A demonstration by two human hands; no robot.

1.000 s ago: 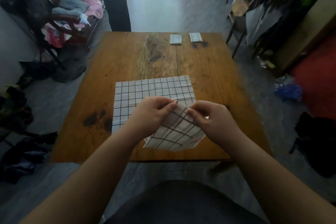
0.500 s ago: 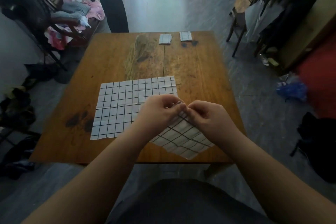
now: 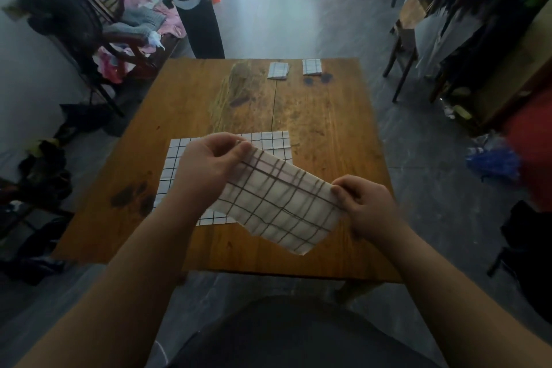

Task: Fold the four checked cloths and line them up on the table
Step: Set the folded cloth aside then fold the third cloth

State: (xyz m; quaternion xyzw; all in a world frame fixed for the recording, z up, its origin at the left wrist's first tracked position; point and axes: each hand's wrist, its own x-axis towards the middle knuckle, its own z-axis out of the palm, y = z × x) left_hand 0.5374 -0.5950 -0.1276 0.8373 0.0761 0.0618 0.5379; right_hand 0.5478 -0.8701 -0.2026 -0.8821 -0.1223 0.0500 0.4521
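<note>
A white cloth with dark checks (image 3: 280, 203) is stretched in the air above the near part of the wooden table (image 3: 328, 134). My left hand (image 3: 209, 167) pinches its upper left corner and my right hand (image 3: 363, 203) pinches its right corner. Under it a second checked cloth (image 3: 176, 158) lies flat and unfolded on the table, partly hidden by my left hand and the held cloth. Two small folded checked cloths (image 3: 278, 70) (image 3: 311, 66) lie side by side at the table's far edge.
A person in dark clothes (image 3: 194, 3) stands beyond the far left corner of the table. A chair piled with clothes (image 3: 131, 24) is at the left, a wooden chair (image 3: 406, 30) at the right. Dark stains (image 3: 131, 197) mark the table's left side.
My hands were together, pinching a bunched cloth; they have moved apart, the left hand up and the right hand outwards, and the cloth now spreads between them.
</note>
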